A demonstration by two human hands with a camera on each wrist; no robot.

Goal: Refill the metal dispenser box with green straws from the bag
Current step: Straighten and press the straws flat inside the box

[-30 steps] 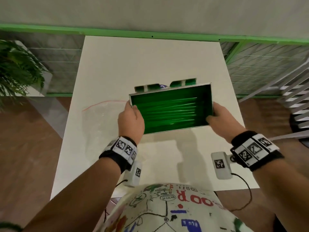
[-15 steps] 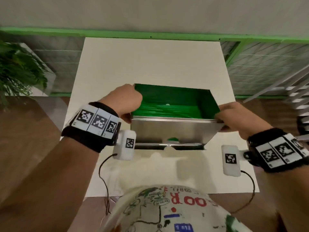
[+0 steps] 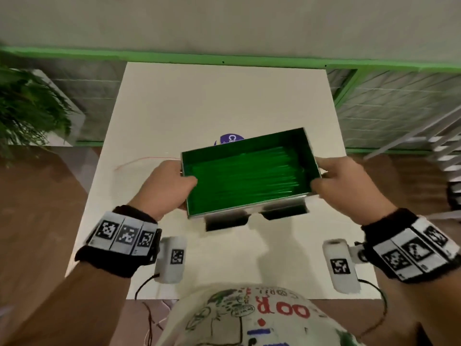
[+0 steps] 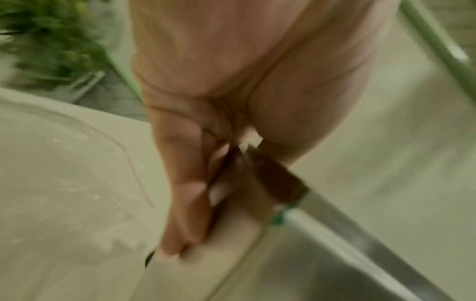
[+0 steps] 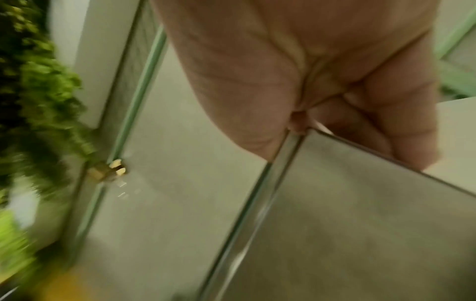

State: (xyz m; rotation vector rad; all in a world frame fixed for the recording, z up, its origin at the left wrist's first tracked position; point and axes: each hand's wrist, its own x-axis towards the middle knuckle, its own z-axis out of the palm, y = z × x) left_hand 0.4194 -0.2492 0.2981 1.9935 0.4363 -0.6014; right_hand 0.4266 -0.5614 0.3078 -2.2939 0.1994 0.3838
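I've swung the metal dispenser box (image 3: pixel 249 171) back from its tipped pose of half a second ago; its open top faces me again, held over the middle of the tabletop (image 3: pixel 199 96). My left hand (image 3: pixel 167 186) and right hand (image 3: pixel 341 181) clamp its 2 ends, and the green straws (image 3: pixel 244 178) now lie level, so I judge the shaking has settled them.

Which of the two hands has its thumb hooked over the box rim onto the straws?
The left hand: its thumb reaches over the metal box rim onto the green straws. The right hand only clasps the opposite end wall.
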